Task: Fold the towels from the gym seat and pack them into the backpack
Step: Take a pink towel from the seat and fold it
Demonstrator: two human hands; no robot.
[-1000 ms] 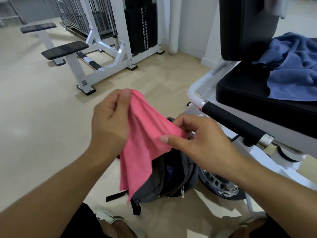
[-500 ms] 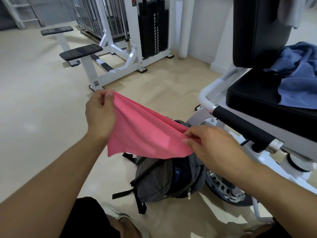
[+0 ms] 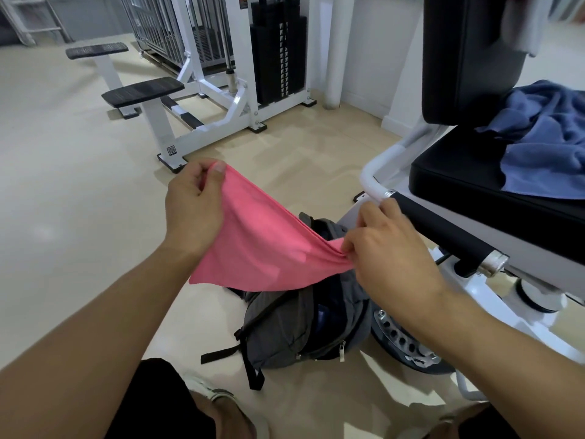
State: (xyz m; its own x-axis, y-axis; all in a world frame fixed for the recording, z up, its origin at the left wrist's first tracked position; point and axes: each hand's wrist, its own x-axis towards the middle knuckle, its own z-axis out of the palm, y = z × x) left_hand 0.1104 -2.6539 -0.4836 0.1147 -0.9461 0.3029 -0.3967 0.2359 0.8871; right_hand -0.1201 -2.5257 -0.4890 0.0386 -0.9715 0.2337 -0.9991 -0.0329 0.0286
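Observation:
A pink towel is stretched between my two hands above the floor. My left hand pinches its upper left corner. My right hand pinches the bunched right end. Below the towel a grey backpack lies on the floor with its zip open and a dark inside showing. A crumpled blue towel lies on the black gym seat at the right. A grey cloth hangs over the top of the backrest.
The seat's black handle bar runs just right of my right hand. A white weight machine with black pads stands at the back. The beige floor stretches to the left. My knees show at the bottom edge.
My hands have drawn apart and spread the pink towel out wide; before it hung bunched from both hands held close together.

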